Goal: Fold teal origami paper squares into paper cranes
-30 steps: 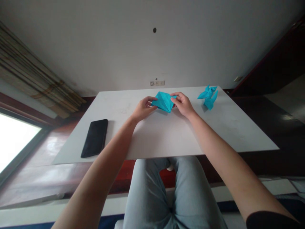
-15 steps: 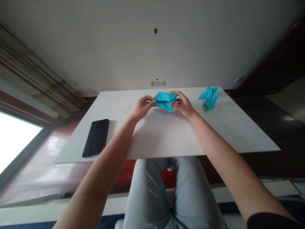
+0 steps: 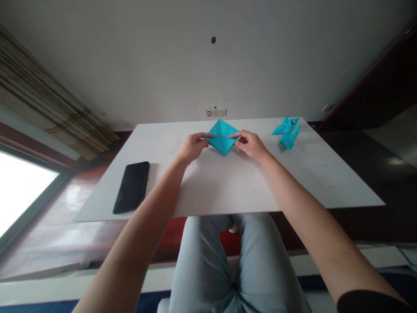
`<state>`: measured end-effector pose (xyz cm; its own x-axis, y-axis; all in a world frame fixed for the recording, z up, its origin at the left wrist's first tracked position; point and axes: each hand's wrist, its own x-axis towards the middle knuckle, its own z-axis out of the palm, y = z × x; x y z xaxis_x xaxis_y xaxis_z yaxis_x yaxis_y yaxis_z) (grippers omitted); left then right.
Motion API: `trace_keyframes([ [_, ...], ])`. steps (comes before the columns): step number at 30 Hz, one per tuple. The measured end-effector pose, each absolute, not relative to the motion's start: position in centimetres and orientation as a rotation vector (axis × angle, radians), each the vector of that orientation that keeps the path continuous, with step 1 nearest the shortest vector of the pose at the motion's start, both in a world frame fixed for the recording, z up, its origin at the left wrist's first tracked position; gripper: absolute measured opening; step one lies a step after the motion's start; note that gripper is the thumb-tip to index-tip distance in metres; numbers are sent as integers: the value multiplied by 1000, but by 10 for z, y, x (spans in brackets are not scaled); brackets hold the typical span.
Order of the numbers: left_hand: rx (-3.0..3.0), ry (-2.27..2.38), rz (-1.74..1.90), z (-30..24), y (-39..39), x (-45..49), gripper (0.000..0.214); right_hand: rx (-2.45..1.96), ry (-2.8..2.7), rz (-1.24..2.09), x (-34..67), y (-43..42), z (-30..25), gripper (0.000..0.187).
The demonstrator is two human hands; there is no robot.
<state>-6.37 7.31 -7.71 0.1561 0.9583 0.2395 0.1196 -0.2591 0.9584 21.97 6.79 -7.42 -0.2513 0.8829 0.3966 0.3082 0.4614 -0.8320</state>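
A blue folded paper, diamond-shaped with creases, is held between my hands over the far middle of the table. My left hand pinches its left corner between thumb and fingers. At the opposite corner, my right hand is closed on the paper in the same way. To the right of that hand stand blue origami figures with pointed parts, close together near the table's far right edge.
A black phone lies on the left side of the white table. Behind the table is a wall with sockets. My legs are below the near edge, and a curtain hangs at the left.
The paper has gone from a partly opened, three-dimensional shape to a flatter diamond with its top corner raised. Both hands keep hold of its sides, with their fingers shifted.
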Motion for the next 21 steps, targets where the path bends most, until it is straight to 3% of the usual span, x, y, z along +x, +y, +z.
trace_keyframes([
  [6, 1469, 1080, 1304, -77, 76, -67, 29, -974, -1661, 896, 221, 70, -74, 27],
  [15, 1391, 992, 1222, -65, 67, -63, 34, -938, -1605, 910, 217, 71, -75, 56],
  [21, 1423, 979, 1170, -70, 68, -63, 34, -905, -1565, 992, 220, 74, -75, 58],
])
